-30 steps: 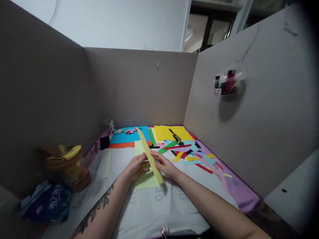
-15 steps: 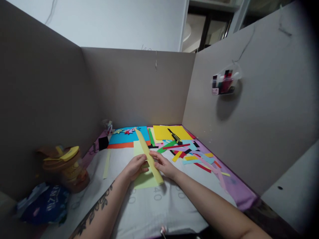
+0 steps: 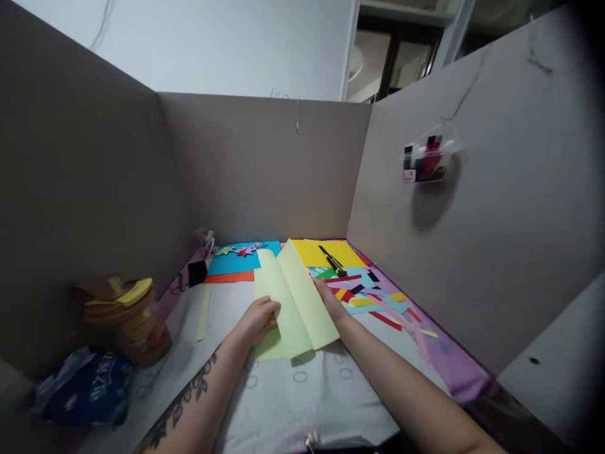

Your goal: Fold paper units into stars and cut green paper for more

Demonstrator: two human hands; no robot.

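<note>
A pale yellow sheet of paper (image 3: 289,306), creased lengthwise, is spread between my two hands above the mat. My left hand (image 3: 261,320) pinches its left edge, thumb on top. At the right edge my right hand (image 3: 331,302) grips the sheet, its fingers partly hidden behind the paper. Beneath it lies another pale green-yellow sheet (image 3: 268,348), mostly covered. A black and yellow utility knife (image 3: 334,261) rests on a yellow sheet (image 3: 307,251) at the back, beyond my right hand.
Many coloured paper strips (image 3: 378,299) lie to the right. Paper stars (image 3: 244,251) sit on a blue sheet (image 3: 227,265) at the back left. A lidded brown container (image 3: 137,328) and a blue packet (image 3: 87,391) stand at left. Grey panels (image 3: 265,170) enclose the table; a clear box (image 3: 428,161) hangs right.
The yellow paper, folded into a narrow strip before, is now opened out along its crease. My right hand has moved to the right with its edge; my left hand has barely moved.
</note>
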